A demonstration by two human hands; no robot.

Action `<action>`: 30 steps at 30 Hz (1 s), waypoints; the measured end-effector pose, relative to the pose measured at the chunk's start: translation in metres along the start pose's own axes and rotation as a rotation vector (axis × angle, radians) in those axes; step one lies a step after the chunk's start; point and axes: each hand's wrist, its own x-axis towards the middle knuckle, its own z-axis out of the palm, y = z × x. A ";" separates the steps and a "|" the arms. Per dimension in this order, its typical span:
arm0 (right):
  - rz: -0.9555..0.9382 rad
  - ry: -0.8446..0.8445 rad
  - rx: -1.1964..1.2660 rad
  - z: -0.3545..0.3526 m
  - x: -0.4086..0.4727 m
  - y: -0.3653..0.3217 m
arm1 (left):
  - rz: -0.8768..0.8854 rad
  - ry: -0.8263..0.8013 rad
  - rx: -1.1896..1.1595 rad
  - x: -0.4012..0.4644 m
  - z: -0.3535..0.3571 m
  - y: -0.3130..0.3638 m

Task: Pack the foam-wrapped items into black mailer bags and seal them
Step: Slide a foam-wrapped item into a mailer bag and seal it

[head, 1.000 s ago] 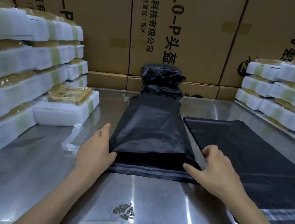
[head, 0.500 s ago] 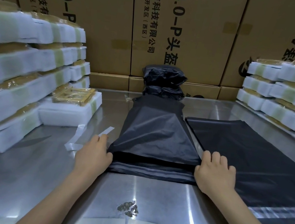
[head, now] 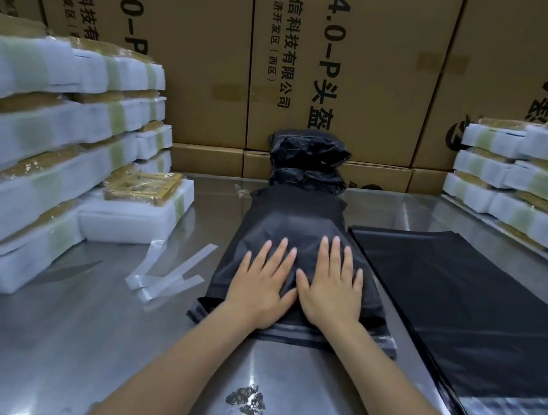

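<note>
A filled black mailer bag [head: 293,220] lies lengthwise in the middle of the steel table, its flap end folded over toward me. My left hand [head: 261,281] and my right hand [head: 332,285] lie flat side by side on top of the folded flap, fingers straight and spread, pressing down. A stack of empty black mailer bags [head: 472,321] lies to the right. One foam-wrapped item [head: 138,204] with a golden content sits apart at the left.
Tall piles of foam-wrapped items [head: 32,143] fill the left side, and more [head: 527,183] stand at the right. Packed black bags [head: 309,163] are piled at the back against cardboard boxes [head: 318,57]. Peeled clear strips [head: 168,273] lie left of the bag.
Both hands left the bag's near corners and came together on top of the folded flap, now pressing flat. The flap went from open at the edge to folded over.
</note>
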 end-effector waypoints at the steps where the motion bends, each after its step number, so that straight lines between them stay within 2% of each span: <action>1: 0.037 -0.039 0.012 0.006 0.002 0.003 | -0.018 -0.048 -0.023 0.001 0.005 -0.002; 5: 0.119 -0.053 0.007 0.014 0.004 0.010 | -0.035 -0.081 -0.070 0.006 0.011 -0.008; 8: 0.151 -0.053 0.000 0.014 0.001 0.010 | -0.055 -0.040 -0.086 0.000 0.013 -0.007; 11: 0.193 -0.010 0.049 0.006 -0.001 0.010 | -0.153 0.000 -0.114 -0.004 0.008 -0.007; 14: 0.274 0.145 0.109 -0.007 -0.002 0.016 | -0.328 0.037 -0.141 -0.007 -0.005 -0.002; 16: 0.261 0.285 0.143 -0.015 -0.003 0.016 | -0.423 0.099 -0.089 -0.010 -0.012 -0.002; 18: 0.135 0.453 0.191 -0.018 -0.004 0.011 | -0.407 0.198 0.012 -0.008 -0.018 0.000; 19: 0.026 0.502 0.201 -0.019 -0.003 0.007 | -0.330 0.279 0.021 -0.005 -0.020 0.003; 21: -0.184 0.463 0.190 -0.016 0.001 -0.006 | -0.102 0.397 -0.081 0.003 -0.022 0.012; 23: -0.263 0.316 0.211 -0.011 0.007 -0.016 | 0.018 0.357 -0.124 0.009 -0.019 0.018; 27: -0.074 0.178 0.058 0.002 0.022 0.001 | -0.161 0.282 -0.177 0.016 0.000 0.005; 30: 0.102 0.202 0.000 0.002 0.025 0.019 | -0.269 0.274 -0.169 0.018 0.005 -0.006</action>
